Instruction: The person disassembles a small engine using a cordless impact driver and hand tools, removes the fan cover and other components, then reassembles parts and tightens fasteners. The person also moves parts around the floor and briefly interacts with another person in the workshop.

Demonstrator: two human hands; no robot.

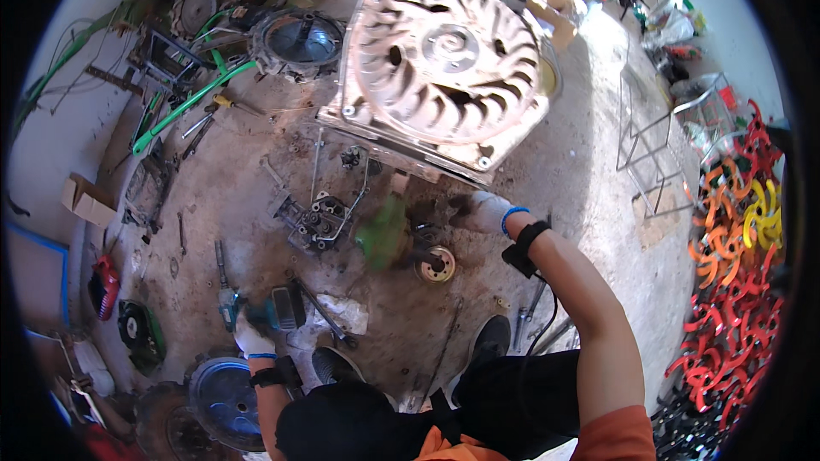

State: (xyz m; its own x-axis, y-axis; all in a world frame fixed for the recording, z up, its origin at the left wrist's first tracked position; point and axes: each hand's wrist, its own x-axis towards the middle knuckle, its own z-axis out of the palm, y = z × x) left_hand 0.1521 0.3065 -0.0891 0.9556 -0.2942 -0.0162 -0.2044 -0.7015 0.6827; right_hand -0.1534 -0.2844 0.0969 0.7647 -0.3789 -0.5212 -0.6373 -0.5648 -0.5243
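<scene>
My left hand (254,337), in a white glove, is closed round a teal cordless impact wrench (229,307) with a long socket shaft and a black battery (288,307). My right hand (485,212), in a white glove with darkened fingertips, reaches beside a blurred green metal part (384,235). Motion blur hides how its fingers are set. Just below it is a round brass-coloured pulley (437,265). Above both stands a large metal flywheel (453,51) with curved fins, set on a square casting. A greasy mechanical assembly (323,220) lies on the floor left of the green part.
Loose tools, including a screwdriver (224,101), and a green bar (192,111) lie at left. A blue wheel (226,397) is beside my left arm. At right are a wire frame (658,145) and a heap of red curved blades (726,333). My shoes (491,341) are close to the work.
</scene>
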